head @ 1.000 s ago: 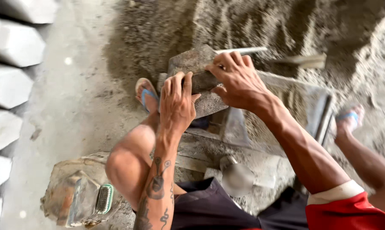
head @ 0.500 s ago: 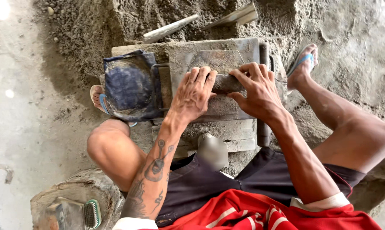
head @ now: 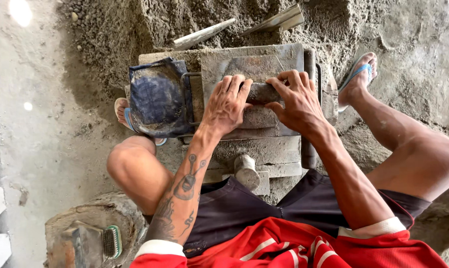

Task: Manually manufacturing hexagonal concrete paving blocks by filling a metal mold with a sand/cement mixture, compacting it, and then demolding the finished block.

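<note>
Red-shirted and squatting, a person is pressing both hands down on a grey metal block mould [head: 264, 94] between the knees. The left hand [head: 228, 103] and right hand [head: 296, 99] are curling closed around its short crossbar handle [head: 262, 92], the natural grip. It looks heavy, rigid and gritty; beyond, sand [head: 194, 20] is piled up.

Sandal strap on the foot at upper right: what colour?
Blue strap, best seen in the head view, the only one.
</note>
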